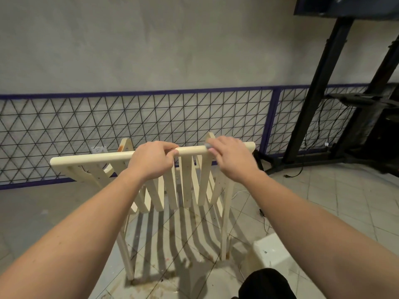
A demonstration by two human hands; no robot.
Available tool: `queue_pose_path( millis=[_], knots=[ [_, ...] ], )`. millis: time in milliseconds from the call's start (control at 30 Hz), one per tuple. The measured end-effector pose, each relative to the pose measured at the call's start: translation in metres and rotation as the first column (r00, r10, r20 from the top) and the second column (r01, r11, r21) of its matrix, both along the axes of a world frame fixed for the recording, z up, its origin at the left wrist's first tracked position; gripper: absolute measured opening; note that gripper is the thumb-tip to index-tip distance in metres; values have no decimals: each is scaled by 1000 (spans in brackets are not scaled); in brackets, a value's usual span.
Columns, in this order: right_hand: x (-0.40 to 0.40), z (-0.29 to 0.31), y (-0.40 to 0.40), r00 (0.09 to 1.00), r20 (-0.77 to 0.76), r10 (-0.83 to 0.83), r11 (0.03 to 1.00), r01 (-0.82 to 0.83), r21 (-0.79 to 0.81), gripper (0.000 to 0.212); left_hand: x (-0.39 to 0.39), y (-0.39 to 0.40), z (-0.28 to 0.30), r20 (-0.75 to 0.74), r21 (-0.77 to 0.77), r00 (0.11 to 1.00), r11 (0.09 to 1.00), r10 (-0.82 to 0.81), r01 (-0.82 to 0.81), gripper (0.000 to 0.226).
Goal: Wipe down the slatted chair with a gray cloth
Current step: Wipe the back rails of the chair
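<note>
I seem to be in a bare utility or storage room, maybe a plain workspace. A rough gray plaster wall (151,44) fills the upper frame. Low along it runs a wire mesh panel (133,124) in a purple frame. The floor tiles (336,201) at lower right are pale and stained. At upper right a black metal stand (319,87) leans, with loose cables (313,134) trailing behind it.
</note>
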State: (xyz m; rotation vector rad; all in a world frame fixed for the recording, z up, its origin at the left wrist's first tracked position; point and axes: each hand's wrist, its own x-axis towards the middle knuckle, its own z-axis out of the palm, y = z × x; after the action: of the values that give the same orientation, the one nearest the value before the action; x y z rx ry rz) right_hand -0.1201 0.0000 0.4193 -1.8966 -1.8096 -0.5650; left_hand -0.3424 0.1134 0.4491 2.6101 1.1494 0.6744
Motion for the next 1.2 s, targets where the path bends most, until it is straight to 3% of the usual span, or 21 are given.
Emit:
queue_pose_path(
  millis=[100, 133, 167, 200, 233, 300, 367, 400, 433, 500, 600, 667, 700, 733, 800, 967, 1100, 1200],
  knots=[
    [37, -1, -18, 993, -45, -105, 994, 104, -25, 27, 0, 0, 1, -3, -10, 1000, 1000, -2, 2, 27],
    [46, -2, -22, 985, -122, -123, 992, 120, -37, 28, 0, -1, 1, -4, -4, 1000, 1000, 0, 0, 27],
    [52, -4, -26, 950, -277, -145, 989, 140, -36, 29, 0, -1, 0, -4, 2, 1000, 1000, 3, -3, 27],
    [53, -1, -32, 856, -486, -175, 981, 191, -18, 31, 0, -1, 0, -4, 5, 1000, 1000, 7, -7, 27],
    [55, -2, -36, 695, -693, -193, 966, 259, -9, 32, 0, -1, 0, -2, 7, 1000, 1000, 10, -10, 27],
    [54, -4, -43, 257, -954, -156, 936, 347, -59, 31, 0, -2, 0, -5, 12, 1000, 1000, 13, -13, 27],
    [46, -10, -42, -125, -992, -27, 942, 328, -67, 27, 0, -2, 0, -9, 17, 1000, 1000, 8, -8, 27],
    [39, -10, -38, -232, -972, 26, 940, 337, -56, 27, 0, -2, 0, -6, 14, 1000, 1000, 8, -8, 27],
    [31, -10, -33, -265, -963, 41, 936, 347, -56, 28, 0, -2, 0, -1, 10, 1000, 1000, 9, -9, 27],
    [16, -10, -22, -133, -991, 29, 900, 435, -32, 33, -1, -3, 0, 4, 8, 1000, 1000, 9, -9, 27],
    [-1, -3, -27, 290, -956, 44, 847, 496, 189, 30, -1, -4, 0, 14, 16, 1000, 1000, 4, -4, 27],
    [0, -2, -31, 644, -765, 15, 892, 337, 302, 29, 0, -3, 0, 8, 34, 1000, 999, 5, -5, 27],
    [4, -5, -29, 806, -592, -16, 934, 224, 280, 30, 0, -3, -1, 7, 41, 1000, 999, 4, -4, 27],
    [4, -7, -24, 908, -417, -29, 968, 130, 217, 30, 0, -4, -1, 10, 49, 1000, 999, 1, -2, 27],
    [-2, -11, -13, 979, -201, -16, 995, 35, 94, 36, 0, -4, -3, 26, 58, 1000, 998, -8, 7, 26],
    [-38, -2, 8, 997, -61, 45, 998, -48, -41, 46, -2, -3, -1, -9, 78, 1000, 997, -15, 16, 27],
    [-4, 26, -5, 983, -172, 58, 954, -105, -281, 45, -8, 3, 6, 2, -51, 998, 997, -66, 66, 31],
    [21, 38, -13, 980, -201, -2, 942, -66, -330, 44, -24, 12, 18, 77, -95, 995, 993, -60, 67, 33]
  ],
)
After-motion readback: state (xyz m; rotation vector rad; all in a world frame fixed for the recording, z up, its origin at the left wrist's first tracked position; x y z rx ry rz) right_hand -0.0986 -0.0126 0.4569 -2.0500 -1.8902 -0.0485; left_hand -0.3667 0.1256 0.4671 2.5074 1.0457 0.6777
